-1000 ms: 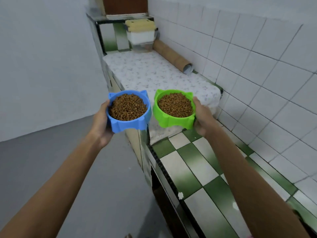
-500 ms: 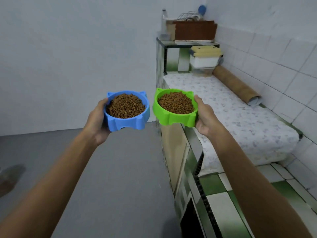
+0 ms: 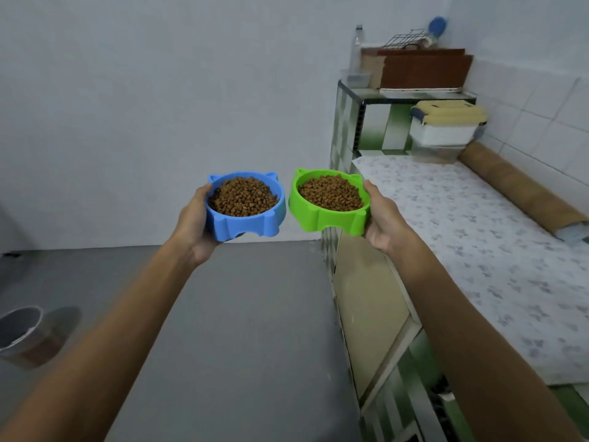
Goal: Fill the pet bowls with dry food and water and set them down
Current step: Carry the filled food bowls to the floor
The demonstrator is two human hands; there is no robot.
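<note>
now both hands carry kibble-filled bowls: blue bowl left, green bowl right.

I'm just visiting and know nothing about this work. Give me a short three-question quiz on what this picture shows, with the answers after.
1. True or false: both bowls already hold dry food.
2. Which hand holds the green bowl? A) left B) right C) neither
3. Fill in: on the floor at the far left stands a grey ____.

Key
1. True: the blue bowl and the green bowl are both heaped with brown kibble.
2. B: the right hand grips the green bowl by its outer side, while the left hand grips the blue one; both are carried in the air, side by side and apart.
3. Bowl: a grey bowl sits on the floor; its contents cannot be made out.
</note>
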